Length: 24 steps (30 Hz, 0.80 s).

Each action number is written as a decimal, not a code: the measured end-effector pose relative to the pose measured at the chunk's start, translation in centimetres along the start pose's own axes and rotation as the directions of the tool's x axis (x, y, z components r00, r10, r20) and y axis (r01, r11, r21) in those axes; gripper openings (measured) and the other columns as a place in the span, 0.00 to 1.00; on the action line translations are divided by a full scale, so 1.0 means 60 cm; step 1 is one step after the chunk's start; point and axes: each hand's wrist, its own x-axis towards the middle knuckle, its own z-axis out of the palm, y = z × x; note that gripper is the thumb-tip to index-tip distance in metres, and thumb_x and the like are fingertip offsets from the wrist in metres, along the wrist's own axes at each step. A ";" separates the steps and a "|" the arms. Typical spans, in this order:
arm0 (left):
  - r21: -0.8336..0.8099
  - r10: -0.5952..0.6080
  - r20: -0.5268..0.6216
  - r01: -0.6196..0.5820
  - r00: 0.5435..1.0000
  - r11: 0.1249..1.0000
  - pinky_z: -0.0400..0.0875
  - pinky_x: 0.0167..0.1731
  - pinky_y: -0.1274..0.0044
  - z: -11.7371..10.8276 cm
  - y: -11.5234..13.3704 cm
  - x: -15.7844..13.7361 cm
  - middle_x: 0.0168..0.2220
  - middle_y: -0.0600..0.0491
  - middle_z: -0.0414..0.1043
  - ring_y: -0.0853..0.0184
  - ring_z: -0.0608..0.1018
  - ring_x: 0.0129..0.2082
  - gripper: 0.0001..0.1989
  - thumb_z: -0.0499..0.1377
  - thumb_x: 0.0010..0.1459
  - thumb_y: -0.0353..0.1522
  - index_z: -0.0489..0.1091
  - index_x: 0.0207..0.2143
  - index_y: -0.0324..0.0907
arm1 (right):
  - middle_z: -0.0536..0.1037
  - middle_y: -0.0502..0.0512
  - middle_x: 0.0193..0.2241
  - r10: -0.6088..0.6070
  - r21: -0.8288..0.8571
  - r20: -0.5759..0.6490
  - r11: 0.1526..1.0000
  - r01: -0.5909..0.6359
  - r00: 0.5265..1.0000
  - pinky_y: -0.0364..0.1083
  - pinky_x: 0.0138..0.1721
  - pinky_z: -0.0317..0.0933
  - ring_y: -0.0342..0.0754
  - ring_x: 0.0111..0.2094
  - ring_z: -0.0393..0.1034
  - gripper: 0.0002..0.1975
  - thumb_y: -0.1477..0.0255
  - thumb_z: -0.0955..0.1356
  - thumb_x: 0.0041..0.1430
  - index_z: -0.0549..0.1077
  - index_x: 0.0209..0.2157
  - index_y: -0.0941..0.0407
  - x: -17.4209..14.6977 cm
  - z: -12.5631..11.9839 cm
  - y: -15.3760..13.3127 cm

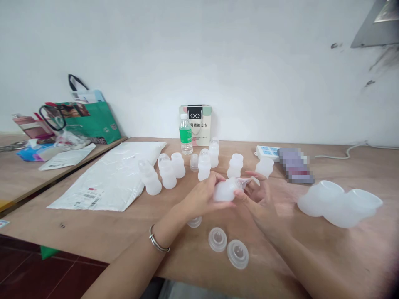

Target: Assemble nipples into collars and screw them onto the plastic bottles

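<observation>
My left hand (202,192) is wrapped round a frosted white baby bottle (223,192), tilted with its top toward the right. At that top sits a clear nipple (243,182), with the thumb and fingers of my right hand (258,195) closed about it. Below my hands lie two collar rings with nipples, one ring (217,240) left of the other ring (238,254); a third (195,222) is partly hidden by my left arm. Behind stand capped bottles (167,172), open bottles (235,166) and a clear cap (194,162).
Two open bottles (322,199) are at the right. A white mailing bag (115,174) covers the table's left. Further back are a water bottle (186,135), a paper bag (204,128), a power strip (266,153) and a blurred-out object (296,165). A green bag (93,124) occupies the far left.
</observation>
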 end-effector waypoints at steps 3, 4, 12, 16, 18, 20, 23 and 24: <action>-0.090 0.002 0.009 -0.002 1.000 0.996 0.68 0.36 0.72 -0.001 0.007 -0.002 0.43 0.49 0.68 0.62 0.74 0.41 0.28 0.66 0.47 0.45 0.55 0.41 0.43 | 0.73 0.51 0.40 0.005 0.011 0.017 1.000 -0.006 1.000 0.50 0.44 0.66 0.47 0.42 0.70 0.26 0.66 0.74 0.47 0.61 0.46 0.46 -0.002 0.000 -0.005; -0.147 0.000 0.041 0.006 0.999 0.989 0.68 0.34 0.73 -0.003 0.010 -0.002 0.43 0.49 0.69 0.63 0.74 0.40 0.27 0.64 0.49 0.46 0.54 0.41 0.44 | 0.73 0.52 0.41 0.022 0.025 0.058 0.999 -0.024 0.998 0.50 0.43 0.66 0.48 0.43 0.70 0.27 0.65 0.74 0.48 0.60 0.47 0.46 -0.003 0.000 -0.007; 0.347 0.135 -0.037 -0.114 0.990 0.931 0.67 0.45 0.60 0.021 0.001 0.001 0.45 0.42 0.70 0.52 0.74 0.45 0.21 0.57 0.55 0.47 0.56 0.40 0.42 | 0.70 0.45 0.31 -0.016 0.031 -0.096 0.999 0.019 0.995 0.44 0.38 0.66 0.43 0.35 0.68 0.23 0.68 0.75 0.45 0.60 0.37 0.48 -0.006 0.012 0.003; 0.188 0.054 -0.039 -0.046 0.998 0.981 0.70 0.38 0.66 0.028 0.002 -0.001 0.43 0.46 0.71 0.56 0.75 0.41 0.26 0.60 0.50 0.51 0.55 0.40 0.43 | 0.71 0.47 0.33 0.062 0.033 -0.032 0.998 -0.061 0.998 0.43 0.35 0.67 0.43 0.34 0.68 0.22 0.63 0.75 0.45 0.65 0.41 0.48 -0.003 0.010 0.000; 0.018 0.009 0.007 -0.009 1.000 1.000 0.69 0.34 0.71 0.025 0.008 -0.003 0.41 0.49 0.71 0.61 0.76 0.38 0.27 0.62 0.48 0.51 0.54 0.39 0.44 | 0.74 0.51 0.37 0.140 0.023 0.077 0.990 -0.142 0.987 0.45 0.34 0.67 0.46 0.36 0.69 0.21 0.59 0.72 0.48 0.69 0.43 0.49 -0.002 0.007 -0.005; -0.083 -0.009 0.032 0.012 0.999 0.996 0.69 0.33 0.73 0.023 0.013 -0.005 0.39 0.50 0.71 0.64 0.75 0.37 0.27 0.62 0.48 0.50 0.54 0.37 0.44 | 0.76 0.54 0.40 0.170 0.000 0.135 0.985 -0.171 0.976 0.46 0.33 0.67 0.49 0.37 0.71 0.19 0.56 0.70 0.50 0.72 0.42 0.50 -0.002 0.005 -0.009; -0.009 -0.034 0.011 0.034 0.999 0.999 0.69 0.33 0.71 0.025 0.015 -0.006 0.39 0.49 0.71 0.61 0.76 0.37 0.26 0.62 0.48 0.50 0.55 0.38 0.43 | 0.77 0.55 0.44 0.133 -0.022 0.099 0.991 -0.131 0.986 0.46 0.34 0.68 0.50 0.39 0.72 0.18 0.57 0.70 0.53 0.74 0.43 0.50 -0.005 0.005 -0.005; 0.062 -0.016 -0.019 0.017 1.000 0.998 0.69 0.34 0.70 0.027 0.013 -0.006 0.39 0.48 0.71 0.59 0.76 0.38 0.26 0.61 0.49 0.51 0.56 0.38 0.43 | 0.76 0.55 0.45 0.110 -0.018 0.086 0.994 -0.109 0.990 0.46 0.35 0.68 0.50 0.40 0.72 0.17 0.57 0.69 0.53 0.73 0.43 0.50 -0.006 0.005 -0.002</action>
